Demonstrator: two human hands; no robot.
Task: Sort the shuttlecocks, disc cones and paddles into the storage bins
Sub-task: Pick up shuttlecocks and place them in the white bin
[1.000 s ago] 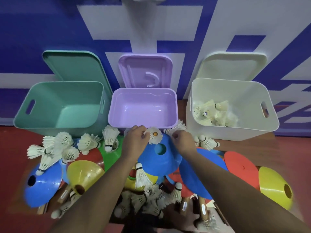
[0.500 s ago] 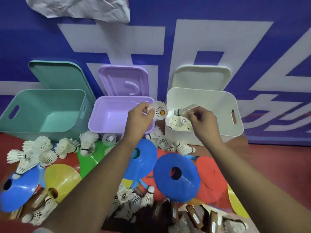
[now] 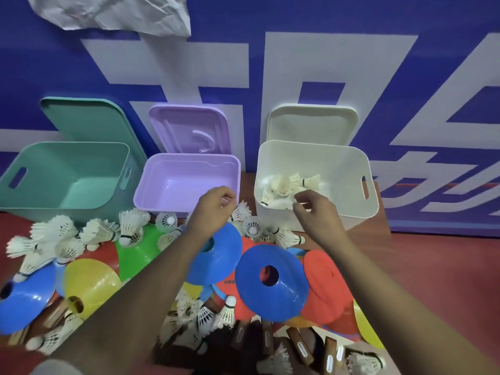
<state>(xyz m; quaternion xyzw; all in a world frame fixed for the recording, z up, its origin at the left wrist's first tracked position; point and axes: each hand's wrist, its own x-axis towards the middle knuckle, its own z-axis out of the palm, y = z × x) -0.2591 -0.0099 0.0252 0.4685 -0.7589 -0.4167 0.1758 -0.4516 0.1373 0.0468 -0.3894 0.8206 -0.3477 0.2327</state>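
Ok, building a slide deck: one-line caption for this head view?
Left hand and right hand hover near the white bin of shuttlecocks; disc cones and paddles lie unsorted below.

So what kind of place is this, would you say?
Likely a sports hall corner: red court-style floor, a blue banner with big white lettering, and shuttlecocks and disc cones heaped before storage bins.

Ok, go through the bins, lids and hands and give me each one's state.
Green bin, open, nothing seen inside
Purple bin, open, nothing seen inside
White bin, open, shuttlecocks inside
Green lid, off
Purple lid, off
White lid, off
Left hand, holding nothing, fingers loosely curled
Right hand, holding nothing, fingers loosely curled
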